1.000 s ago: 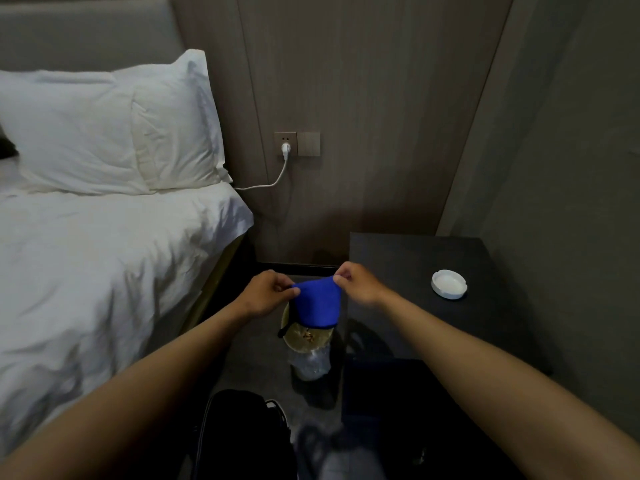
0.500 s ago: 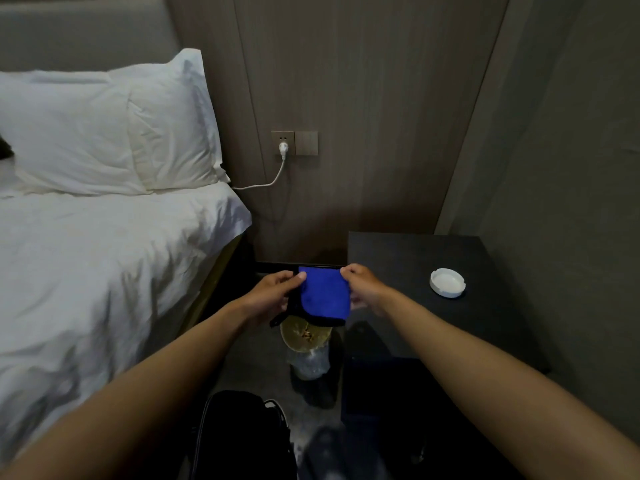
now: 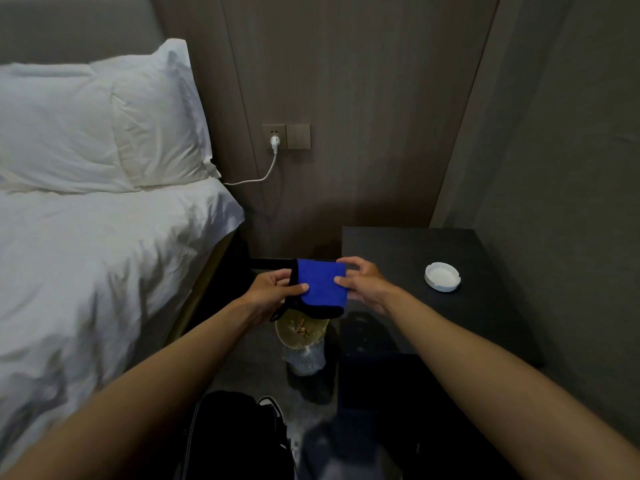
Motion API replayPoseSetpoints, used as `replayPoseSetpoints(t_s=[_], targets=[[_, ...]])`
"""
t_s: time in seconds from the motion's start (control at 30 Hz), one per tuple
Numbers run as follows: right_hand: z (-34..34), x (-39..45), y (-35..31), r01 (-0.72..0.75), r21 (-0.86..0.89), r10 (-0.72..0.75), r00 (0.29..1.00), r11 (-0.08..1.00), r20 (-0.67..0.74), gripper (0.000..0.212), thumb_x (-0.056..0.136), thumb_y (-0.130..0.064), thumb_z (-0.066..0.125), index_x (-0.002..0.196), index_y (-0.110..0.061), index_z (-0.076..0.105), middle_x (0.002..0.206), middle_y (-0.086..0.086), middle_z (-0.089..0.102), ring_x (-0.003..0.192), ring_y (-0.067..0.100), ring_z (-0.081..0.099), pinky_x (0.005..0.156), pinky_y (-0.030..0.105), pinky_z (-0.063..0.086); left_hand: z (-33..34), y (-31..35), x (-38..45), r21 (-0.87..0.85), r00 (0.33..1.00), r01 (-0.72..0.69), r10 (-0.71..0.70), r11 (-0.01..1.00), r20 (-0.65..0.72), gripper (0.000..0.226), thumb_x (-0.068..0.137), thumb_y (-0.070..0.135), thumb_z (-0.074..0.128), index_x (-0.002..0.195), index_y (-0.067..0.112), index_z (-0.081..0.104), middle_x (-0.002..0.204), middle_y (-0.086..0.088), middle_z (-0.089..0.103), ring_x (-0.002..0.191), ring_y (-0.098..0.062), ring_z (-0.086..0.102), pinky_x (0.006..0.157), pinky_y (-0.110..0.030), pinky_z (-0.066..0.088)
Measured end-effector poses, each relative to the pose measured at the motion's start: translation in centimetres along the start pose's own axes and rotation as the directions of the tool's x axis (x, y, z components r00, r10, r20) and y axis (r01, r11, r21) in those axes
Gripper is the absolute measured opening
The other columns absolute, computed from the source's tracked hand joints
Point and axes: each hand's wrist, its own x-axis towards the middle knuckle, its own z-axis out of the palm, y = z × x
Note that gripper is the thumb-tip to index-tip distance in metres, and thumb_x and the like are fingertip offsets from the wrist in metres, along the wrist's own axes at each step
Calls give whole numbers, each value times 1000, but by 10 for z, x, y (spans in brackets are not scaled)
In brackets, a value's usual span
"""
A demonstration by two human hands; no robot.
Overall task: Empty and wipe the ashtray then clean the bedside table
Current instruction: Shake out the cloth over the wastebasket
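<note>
A folded blue cloth with a black edge is held flat between both hands, above the gap beside the table. My left hand pinches its left side with the thumb on top. My right hand grips its right side. The white round ashtray sits on the dark bedside table, to the right of my right hand and apart from it. Its bowl looks bare.
Below the cloth a small bin with a clear liner holds cigarette butts on the floor. A bed with white sheets and pillows fills the left. A white charger cable hangs from the wall socket. A black bag lies near my feet.
The cloth hung bunched between my fingertips a second ago. It is now folded into a flat square and raised slightly, with both hands still on it.
</note>
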Motion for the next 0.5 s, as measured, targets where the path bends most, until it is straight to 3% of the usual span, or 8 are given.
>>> replayPoseSetpoints(t_s=[0.17,0.23,0.3,0.4,0.5], targets=[[-7,7,3,-7,13,8,996,1000,-87,24,91,-2,66,111,-15,61,117,9,69,106,22,70,93,40,59,17,4,8,-48,999,1,-3,999,-36,34,85,6,76,117,11,69,112,-11,76,101,-22,74,77,-28,62],[-11,10,4,-3,-4,2,992,1000,-127,19,93,-3,65,104,-17,61,114,8,69,105,22,70,92,40,59,23,3,15,-79,999,10,-13,997,-39,33,88,13,75,121,9,70,115,-12,75,106,-25,73,85,-32,61],[-17,15,6,19,-37,-25,985,999,-169,19,94,-6,63,107,-21,60,113,8,69,102,21,70,87,39,60,31,3,25,-82,998,16,-21,997,-57,34,89,14,74,122,9,70,114,-12,75,106,-25,72,91,-34,59],[-26,16,7,44,-125,-69,976,991,-204,18,97,-13,61,105,-28,55,111,5,67,98,19,69,74,33,59,39,1,40,-84,995,29,-37,996,-92,34,90,13,73,124,9,69,109,-9,77,98,-21,75,80,-28,61],[-38,19,5,37,-179,-76,974,983,-215,21,99,-18,58,117,-27,52,108,1,65,95,17,68,69,30,56,47,-1,57,-68,995,69,-73,995,-70,30,93,13,68,123,10,69,108,-9,77,96,-21,76,75,-27,60]])
